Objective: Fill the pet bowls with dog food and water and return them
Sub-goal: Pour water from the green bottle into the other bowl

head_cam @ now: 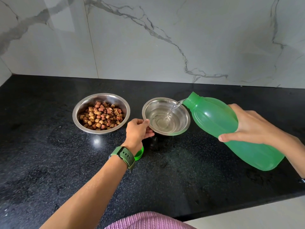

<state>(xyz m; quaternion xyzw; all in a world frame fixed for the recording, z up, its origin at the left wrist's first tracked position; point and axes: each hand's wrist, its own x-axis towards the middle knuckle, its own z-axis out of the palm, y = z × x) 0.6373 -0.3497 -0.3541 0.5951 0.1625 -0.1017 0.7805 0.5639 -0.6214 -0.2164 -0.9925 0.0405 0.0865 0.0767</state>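
On the black speckled countertop (49,162), two steel bowls sit side by side toward its back edge, below a grey-veined marble wall (148,38). The larger food bowl (101,113), on the left, holds brown and reddish kibble (101,117). Just beside it to the right, the smaller water bowl (166,116) is partly filled with clear water. The left hand (139,131) pinches the near-left rim of the water bowl, thumb on top and fingers curled beneath. The right hand (247,124) grips a translucent green bottle (231,129) around its middle, tilted with its open neck over the bowl's right rim, and a thin stream of water (173,109) falls into the bowl. No label or writing can be read on the bottle. A green cap (139,154) lies on the countertop, partly hidden behind the left wrist, which wears a green-strapped watch (123,155). A pink ribbed garment (148,220) shows at the countertop's front edge.
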